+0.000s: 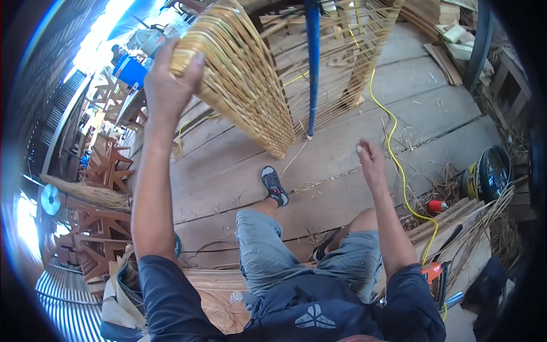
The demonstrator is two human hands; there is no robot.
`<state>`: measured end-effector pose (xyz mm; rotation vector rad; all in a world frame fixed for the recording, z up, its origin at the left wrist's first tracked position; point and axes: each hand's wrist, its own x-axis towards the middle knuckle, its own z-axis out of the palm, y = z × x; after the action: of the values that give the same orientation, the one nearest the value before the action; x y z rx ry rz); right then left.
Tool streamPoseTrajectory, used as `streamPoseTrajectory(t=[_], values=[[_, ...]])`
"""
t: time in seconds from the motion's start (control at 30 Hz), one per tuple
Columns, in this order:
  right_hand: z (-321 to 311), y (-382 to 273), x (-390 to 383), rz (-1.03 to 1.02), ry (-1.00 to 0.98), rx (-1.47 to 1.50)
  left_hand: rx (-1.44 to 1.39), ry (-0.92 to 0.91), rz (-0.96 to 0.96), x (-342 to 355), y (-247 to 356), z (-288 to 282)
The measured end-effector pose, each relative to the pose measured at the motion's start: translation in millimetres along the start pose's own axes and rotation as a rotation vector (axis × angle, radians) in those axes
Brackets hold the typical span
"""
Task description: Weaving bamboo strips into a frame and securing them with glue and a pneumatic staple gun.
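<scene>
My left hand (168, 80) is raised high and grips the top corner of a tall woven bamboo panel (245, 80) that stands tilted on the wooden plank floor (342, 165). My right hand (370, 162) hangs free over the floor to the right of the panel, fingers loosely curled, holding nothing. My legs in grey shorts and one dark shoe (274, 185) show below the panel.
A blue pole (311, 68) stands behind the panel with more slatted frames. A yellow cable (399, 165) runs across the floor. A black round fan or drum (490, 171), a small red can (437, 206) and bamboo strips lie at right. Reddish wooden frames (102, 171) are stacked at left.
</scene>
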<state>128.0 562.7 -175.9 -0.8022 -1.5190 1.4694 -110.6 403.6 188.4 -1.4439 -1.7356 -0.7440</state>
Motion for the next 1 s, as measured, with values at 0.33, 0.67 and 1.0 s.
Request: streamPoseTrajectory(t=[0.33, 0.67, 1.0], values=[[40.7, -231.9, -34.6, -0.293, 0.217, 0.547, -0.277, -0.023, 0.100, -87.1, 61.9, -25.9], [-42.4, -238.5, -124.0, -0.018, 0.604, 0.548, -0.730, -0.084, 0.290, -226.8, 177.4, -33.3], [-107.2, -142.1, -200.6, 0.234, 0.904, 0.245, -1.158, -0.704, -1.734, -407.8, 46.9, 90.8]])
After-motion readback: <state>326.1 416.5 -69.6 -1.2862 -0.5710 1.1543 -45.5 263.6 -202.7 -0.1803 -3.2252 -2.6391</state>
